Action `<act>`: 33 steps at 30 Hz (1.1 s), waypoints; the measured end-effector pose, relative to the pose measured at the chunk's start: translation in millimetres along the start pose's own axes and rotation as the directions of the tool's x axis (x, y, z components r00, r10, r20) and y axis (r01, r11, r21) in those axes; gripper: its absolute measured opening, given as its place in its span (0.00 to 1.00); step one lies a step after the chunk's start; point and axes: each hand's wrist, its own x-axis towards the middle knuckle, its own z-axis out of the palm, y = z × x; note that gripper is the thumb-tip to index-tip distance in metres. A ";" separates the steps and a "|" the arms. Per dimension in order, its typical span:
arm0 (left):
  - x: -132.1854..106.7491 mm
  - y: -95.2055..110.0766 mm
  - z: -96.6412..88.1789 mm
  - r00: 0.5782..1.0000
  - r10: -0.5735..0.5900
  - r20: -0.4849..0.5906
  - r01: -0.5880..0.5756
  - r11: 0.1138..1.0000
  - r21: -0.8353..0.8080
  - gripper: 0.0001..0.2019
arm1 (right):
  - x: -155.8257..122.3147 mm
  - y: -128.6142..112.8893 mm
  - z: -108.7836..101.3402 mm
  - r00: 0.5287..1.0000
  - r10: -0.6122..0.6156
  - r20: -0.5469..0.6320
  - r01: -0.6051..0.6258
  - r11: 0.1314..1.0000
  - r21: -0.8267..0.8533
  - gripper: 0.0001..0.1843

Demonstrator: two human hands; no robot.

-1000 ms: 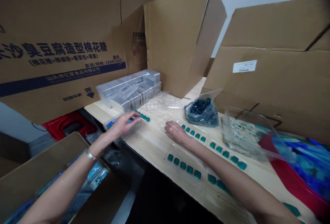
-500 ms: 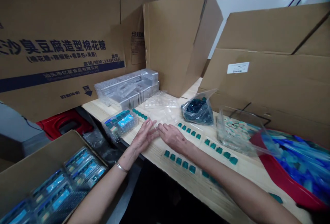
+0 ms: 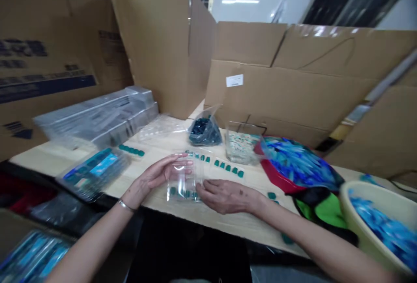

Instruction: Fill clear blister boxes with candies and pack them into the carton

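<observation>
My left hand and my right hand meet at a clear plastic blister tray on the wooden table. The left fingers lie across its upper part, and the right fingertips press at its lower edge. Small teal pieces show through the tray's bottom. Just behind it runs a row of teal pieces on the table. A filled blister pack with blue cards lies to the left of my left hand.
A stack of clear trays stands at the back left, by a bag of dark teal pieces and a clear container. A red basin and a cream basin hold blue items at right. Cardboard boxes wall the back.
The view has swung right, so everything sits further left. My hands, flat and empty on the table before, now hold a clear tray between them.
</observation>
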 end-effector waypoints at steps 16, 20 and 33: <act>85.7 -17.9 64.3 0.989 -0.075 0.128 0.057 0.988 0.142 0.13 | -101.8 43.5 -2.8 0.403 0.869 0.289 -0.563 -0.014 0.826 0.24; 107.8 -19.2 59.7 0.989 -0.094 0.112 0.071 0.978 0.199 0.15 | -123.7 92.6 -3.3 0.259 0.962 0.090 -0.739 0.137 0.660 0.22; 113.4 -28.6 54.9 0.991 -0.133 0.026 0.132 0.991 0.033 0.14 | -138.9 251.5 66.1 0.095 0.947 0.308 -0.942 0.186 -0.279 0.16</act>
